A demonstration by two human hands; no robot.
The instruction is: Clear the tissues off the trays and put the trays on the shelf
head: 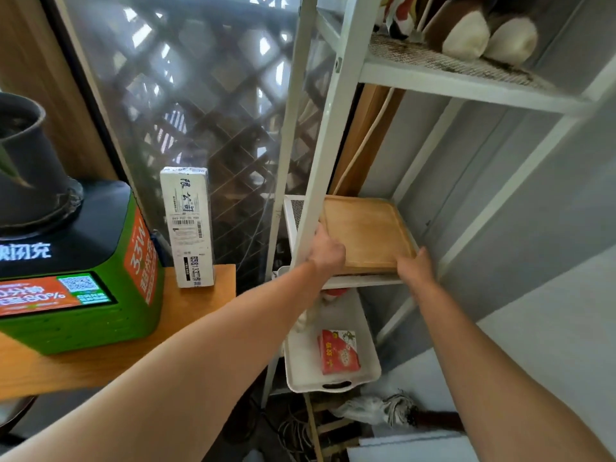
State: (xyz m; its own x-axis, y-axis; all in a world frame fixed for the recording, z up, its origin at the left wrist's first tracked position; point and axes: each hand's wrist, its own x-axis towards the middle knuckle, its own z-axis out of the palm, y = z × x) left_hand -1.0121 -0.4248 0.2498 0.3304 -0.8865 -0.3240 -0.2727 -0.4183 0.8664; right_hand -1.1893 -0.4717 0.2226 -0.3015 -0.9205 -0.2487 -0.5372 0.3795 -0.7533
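Note:
A wooden tray [366, 233] lies flat on the middle level of a white metal shelf [336, 281]. My left hand [325, 250] grips the tray's near left corner, just behind the shelf's front post. At the near right corner, my right hand [415, 266] holds the tray's edge. No tissue shows on the tray.
A white bin [300, 358] with a red packet [338, 351] sits on the level below. Slippers rest on the top level [466, 35]. To the left, a wooden table [186, 311] carries a green box [86, 288], a dark pot and a white carton [188, 225].

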